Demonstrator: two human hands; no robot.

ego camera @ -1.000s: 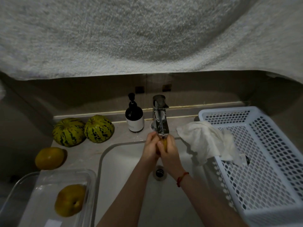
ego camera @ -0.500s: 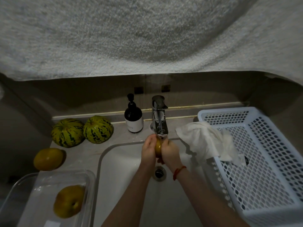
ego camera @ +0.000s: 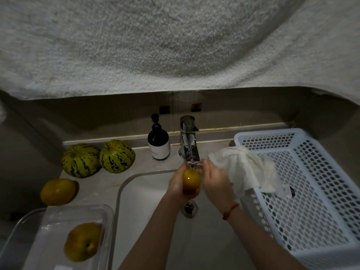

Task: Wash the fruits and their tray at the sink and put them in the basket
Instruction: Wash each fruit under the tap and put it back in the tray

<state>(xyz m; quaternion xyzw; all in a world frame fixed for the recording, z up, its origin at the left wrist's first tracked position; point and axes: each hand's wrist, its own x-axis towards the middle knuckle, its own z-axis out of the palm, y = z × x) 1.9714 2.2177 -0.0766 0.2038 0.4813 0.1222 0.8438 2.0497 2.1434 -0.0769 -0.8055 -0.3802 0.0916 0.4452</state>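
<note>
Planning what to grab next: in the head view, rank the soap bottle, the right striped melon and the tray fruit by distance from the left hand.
1. Soap bottle, just up-left of the left hand.
2. Right striped melon, farther left.
3. Tray fruit, lower left.

— Where do the arms sit?

— Both bare forearms come in from the near edge and angle inward, meeting at the middle.

— The left hand (ego camera: pixel 176 183)?

— Palm turned right, fingers curled round the left side of a yellow fruit (ego camera: pixel 191 180), gripping it.

— And the right hand (ego camera: pixel 215 181)?

— Just right of the fruit, back of the hand up, fingers fairly straight and pointing far. Whether the palm touches the fruit is unclear. A red string circles that wrist.
</note>
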